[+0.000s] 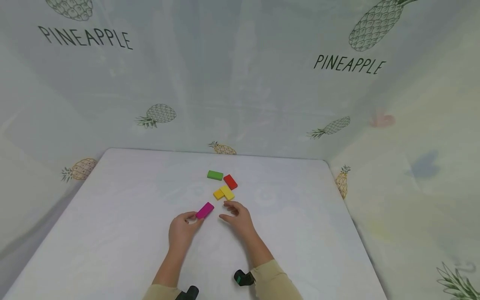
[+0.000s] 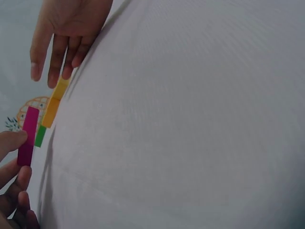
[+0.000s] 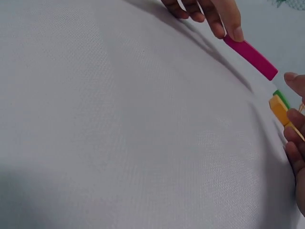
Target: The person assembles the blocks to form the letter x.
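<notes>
A magenta block (image 1: 205,210) is pinched at one end between the thumb and fingers of my left hand (image 1: 182,231). In the left wrist view the magenta block (image 2: 29,136) appears held above the white tabletop. My right hand (image 1: 240,218) hovers to the right of it, thumb and fingers spread apart with nothing between them. Just beyond the right fingertips lie a yellow block (image 1: 227,192) and an orange block (image 1: 218,194), touching each other. Farther back are a red block (image 1: 230,182) and a green block (image 1: 215,175).
The white table (image 1: 300,233) spreads out on both sides of the hands. Behind its far edge hangs a pale curtain (image 1: 247,91) printed with pineapples. A dark wrist device (image 1: 243,278) sits at the right sleeve.
</notes>
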A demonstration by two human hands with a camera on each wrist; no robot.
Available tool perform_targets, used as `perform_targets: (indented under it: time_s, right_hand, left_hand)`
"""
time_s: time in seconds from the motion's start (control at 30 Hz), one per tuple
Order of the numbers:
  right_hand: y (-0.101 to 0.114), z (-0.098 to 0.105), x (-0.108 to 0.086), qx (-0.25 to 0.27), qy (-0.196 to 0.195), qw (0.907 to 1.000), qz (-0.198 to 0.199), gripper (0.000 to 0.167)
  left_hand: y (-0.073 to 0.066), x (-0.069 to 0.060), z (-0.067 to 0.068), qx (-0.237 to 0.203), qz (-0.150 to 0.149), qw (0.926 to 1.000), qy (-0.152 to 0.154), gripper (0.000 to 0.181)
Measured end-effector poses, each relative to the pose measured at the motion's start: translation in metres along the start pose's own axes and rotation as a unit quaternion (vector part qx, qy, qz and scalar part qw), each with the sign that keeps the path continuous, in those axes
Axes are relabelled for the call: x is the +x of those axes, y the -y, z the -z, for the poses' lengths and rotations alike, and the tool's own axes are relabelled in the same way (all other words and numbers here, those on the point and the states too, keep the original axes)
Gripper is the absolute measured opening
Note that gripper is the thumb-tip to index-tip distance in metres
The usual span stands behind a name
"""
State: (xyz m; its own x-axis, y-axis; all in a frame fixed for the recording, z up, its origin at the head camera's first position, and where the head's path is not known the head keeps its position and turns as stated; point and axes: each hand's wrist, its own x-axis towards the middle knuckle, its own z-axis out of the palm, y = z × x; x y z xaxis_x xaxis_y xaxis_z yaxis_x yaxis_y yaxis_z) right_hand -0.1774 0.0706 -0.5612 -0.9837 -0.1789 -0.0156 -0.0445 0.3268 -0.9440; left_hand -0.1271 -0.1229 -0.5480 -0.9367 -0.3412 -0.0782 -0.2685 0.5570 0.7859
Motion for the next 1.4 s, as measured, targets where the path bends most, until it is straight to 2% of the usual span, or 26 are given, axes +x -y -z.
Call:
perform_targets:
  time_s: [0.23, 0.5, 0.8, 1.03, 1.4]
  right_hand:
    - [-0.006, 0.001, 0.001, -0.007, -0.002, 1.0000, 0.005, 0.042]
    - [-0.009, -0.001, 0.000, -0.026, 0.002, 0.9996, 0.001, 0.041]
    - [-0.011, -0.001, -0.002, -0.057, 0.009, 0.9983, 0.006, 0.041]
    - [-0.013, -0.002, -0.002, -0.074, 0.013, 0.9970, 0.019, 0.042]
    - [-0.011, -0.001, -0.003, -0.070, 0.018, 0.9970, 0.026, 0.040]
  left_hand:
    - [0.008, 0.000, 0.000, 0.016, -0.012, 0.9998, -0.001, 0.033]
    - [0.008, -0.004, 0.005, 0.012, 0.008, 0.9999, 0.008, 0.032]
    - [0.013, -0.005, 0.007, 0.016, 0.001, 0.9998, 0.010, 0.032]
    - [0.018, -0.002, 0.010, 0.014, 0.010, 0.9995, 0.025, 0.034]
    - [0.021, 0.004, 0.014, 0.028, 0.016, 0.9982, 0.050, 0.033]
